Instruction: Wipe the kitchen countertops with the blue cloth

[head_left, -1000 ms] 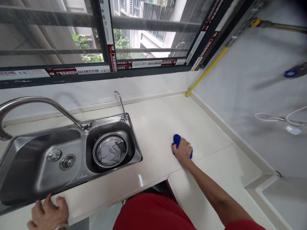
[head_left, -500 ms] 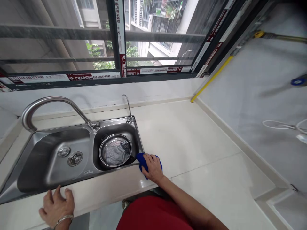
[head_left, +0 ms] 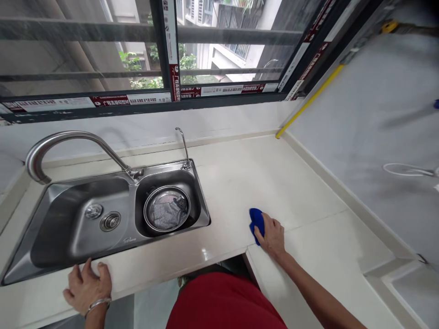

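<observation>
My right hand (head_left: 272, 235) presses a blue cloth (head_left: 257, 222) flat on the cream countertop (head_left: 298, 183), to the right of the sink. The fingers lie closed over the cloth, most of which is hidden under the palm. At the counter's front edge, below the sink's left basin, my left hand (head_left: 87, 288) rests with fingers spread and nothing in it; a metal bangle circles the wrist.
A steel double sink (head_left: 85, 228) sits at left with a curved tap (head_left: 68, 139), a thin second tap (head_left: 182, 141) and a round strainer basket (head_left: 167, 210) holding a grey cloth. A window runs behind. A yellow pipe (head_left: 308, 103) and white cables (head_left: 408, 170) are on the right wall.
My right hand slid the blue cloth from the counter right of the sink to the sink's rim, then back right. The left hand stayed on the front edge.
</observation>
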